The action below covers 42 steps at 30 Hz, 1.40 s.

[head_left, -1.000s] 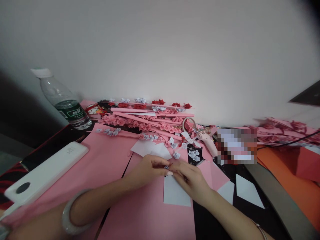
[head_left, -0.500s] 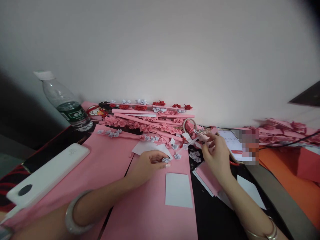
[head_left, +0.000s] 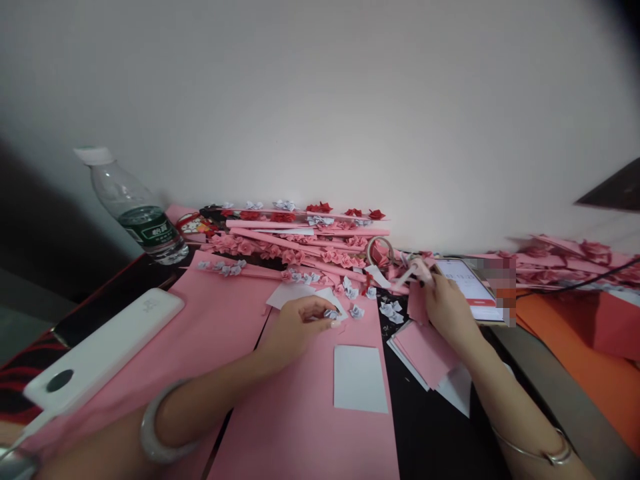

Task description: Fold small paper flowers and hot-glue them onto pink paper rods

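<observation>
My left hand (head_left: 297,327) hovers low over the pink sheet (head_left: 305,427), pinching a small white paper flower (head_left: 331,313) between thumb and fingers. To the right, beside the phone, my right hand (head_left: 447,310) has its fingers closed at a slim whitish object (head_left: 416,270), blurred, whose kind I cannot make out. Loose white paper flowers (head_left: 357,311) lie between the hands, and more flowers (head_left: 392,311) are on the black table. A square of white paper (head_left: 361,378) rests on the pink sheet, right of my left forearm.
Pink paper stems with flowers (head_left: 280,250) are piled along the wall. A roll of tape (head_left: 379,249) stands by them. The phone (head_left: 467,287), small paper squares (head_left: 425,350) and orange sheets (head_left: 565,347) are at right. A water bottle (head_left: 145,223) and white power bank (head_left: 107,347) are at left.
My right hand has moved right, toward the phone, with the whitish object, away from the loose flowers. The left hand keeps its pinch on the white paper flower, nearly still.
</observation>
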Each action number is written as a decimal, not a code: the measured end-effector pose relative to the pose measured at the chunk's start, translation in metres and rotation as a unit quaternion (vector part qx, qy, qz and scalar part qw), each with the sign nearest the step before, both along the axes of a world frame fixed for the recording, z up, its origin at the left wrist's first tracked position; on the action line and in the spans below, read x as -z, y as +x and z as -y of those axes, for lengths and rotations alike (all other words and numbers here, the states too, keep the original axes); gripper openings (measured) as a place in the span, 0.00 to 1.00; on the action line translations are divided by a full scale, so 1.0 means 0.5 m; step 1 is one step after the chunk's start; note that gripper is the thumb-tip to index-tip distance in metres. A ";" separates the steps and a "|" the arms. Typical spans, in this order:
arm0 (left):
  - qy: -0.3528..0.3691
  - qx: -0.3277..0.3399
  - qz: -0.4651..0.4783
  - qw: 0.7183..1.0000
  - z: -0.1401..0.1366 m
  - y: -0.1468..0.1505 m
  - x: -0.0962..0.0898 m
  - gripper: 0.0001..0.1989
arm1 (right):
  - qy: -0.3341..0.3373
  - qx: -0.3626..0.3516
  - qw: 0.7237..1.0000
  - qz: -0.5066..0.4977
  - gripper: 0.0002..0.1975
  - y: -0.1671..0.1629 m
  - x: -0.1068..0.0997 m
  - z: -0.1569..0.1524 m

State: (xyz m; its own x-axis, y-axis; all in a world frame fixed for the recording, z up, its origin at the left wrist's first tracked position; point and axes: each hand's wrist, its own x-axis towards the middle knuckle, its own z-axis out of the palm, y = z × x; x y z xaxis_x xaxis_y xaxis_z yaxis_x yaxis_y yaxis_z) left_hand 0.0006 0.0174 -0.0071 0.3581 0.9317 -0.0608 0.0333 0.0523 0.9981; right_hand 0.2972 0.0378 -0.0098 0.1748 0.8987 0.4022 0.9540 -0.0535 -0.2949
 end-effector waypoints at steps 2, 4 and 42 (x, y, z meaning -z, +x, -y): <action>-0.003 0.004 0.006 1.000 -0.001 0.000 0.002 0.07 | 0.018 0.015 1.000 -0.012 0.11 0.002 -0.012 0.004; -0.009 0.007 0.013 1.000 -0.001 0.000 0.004 0.08 | 0.039 0.028 0.999 -0.022 0.10 0.003 -0.030 0.011; -0.056 -0.010 0.038 0.998 0.005 -0.001 0.005 0.13 | -0.243 -0.250 0.891 -0.289 0.16 -0.105 -0.053 0.115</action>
